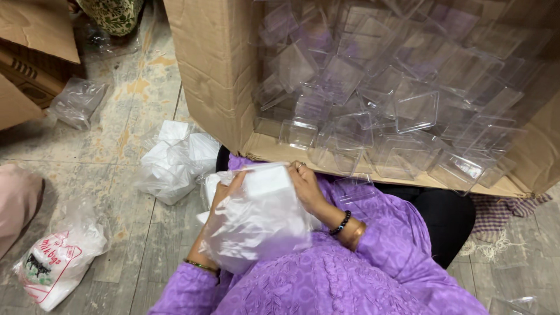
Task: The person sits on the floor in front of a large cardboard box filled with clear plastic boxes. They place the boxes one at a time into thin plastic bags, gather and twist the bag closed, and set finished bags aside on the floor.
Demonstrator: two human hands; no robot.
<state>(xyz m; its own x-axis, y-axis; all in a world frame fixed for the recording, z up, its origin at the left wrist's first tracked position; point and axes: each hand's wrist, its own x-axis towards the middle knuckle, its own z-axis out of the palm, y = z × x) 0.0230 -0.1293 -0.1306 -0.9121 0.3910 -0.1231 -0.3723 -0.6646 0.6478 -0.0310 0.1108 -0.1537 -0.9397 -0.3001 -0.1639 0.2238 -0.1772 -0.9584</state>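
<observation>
While the person sits on the worn grey plank floor (146, 233) in a purple embroidered garment (350, 274), both hands work over the lap on a white square block wrapped in a thin clear plastic bag (259, 219): the left hand (224, 189) grips the block's left side through the film, and the right hand (306, 186), with a black bead bracelet (340, 223) at the wrist, presses its fingers around the block's top right corner. Directly ahead, touching the knees, lies a big brown cardboard box tipped on its side (216, 64), its open mouth crammed with clear square plastic containers (408, 111) that reach its lower lip, so there is hardly any room forward of the hands. To the left of the lap, near the box's corner, sits a clear bag of more white blocks (175, 157); beyond it the floor offers open room up to a crumpled clear plastic bag (77, 102) near the far left. A white printed plastic sack (58, 259) lies at the near left, with a pink cloth (17, 201) at the left edge and another brown carton (32, 52) in the far left corner. On the right, a checked cloth with loose string (496, 224) lies under the box's end
</observation>
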